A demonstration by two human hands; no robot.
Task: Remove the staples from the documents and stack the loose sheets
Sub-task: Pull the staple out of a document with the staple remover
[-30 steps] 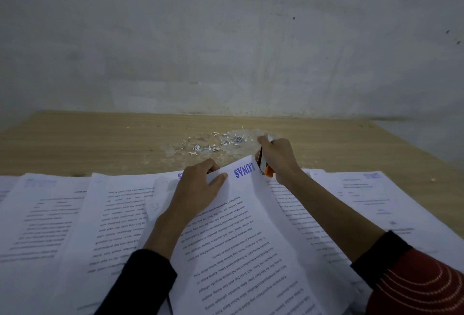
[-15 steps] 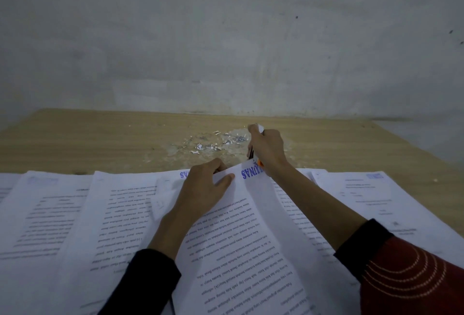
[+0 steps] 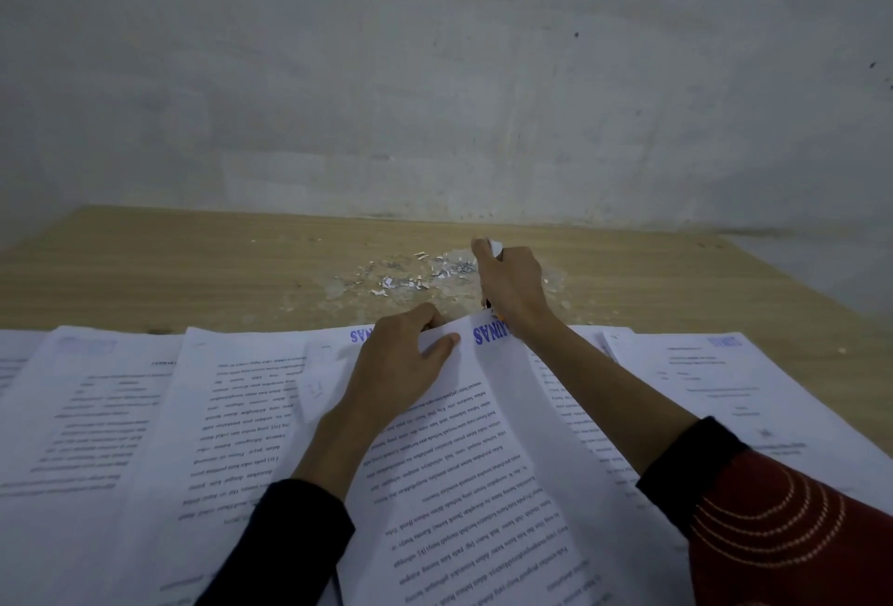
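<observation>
Since a second ago the right hand [image 3: 512, 289] has drawn a little to the left and farther up the pale wooden table [image 3: 193, 267], and the left hand [image 3: 401, 359] has edged slightly right. Right-hand fingers are curled tight in a fist round a small staple remover with a white top end and a dark-and-orange lower part [image 3: 495, 249]. It is held nearly upright, with its lower end at the far corner of the white printed document with a blue stamped heading [image 3: 483, 451]. The wrist is bent down and the forearm reaches across the page from the right. The left hand grips that same corner: its thumb [image 3: 449, 340] lies flat on the top sheet, while the other fingers curl over the far edge. Just beyond both hands lies a loose scatter of silvery pulled staples and paper scraps [image 3: 410, 279]. More white printed sheets [image 3: 96, 412] lie spread on either side.
</observation>
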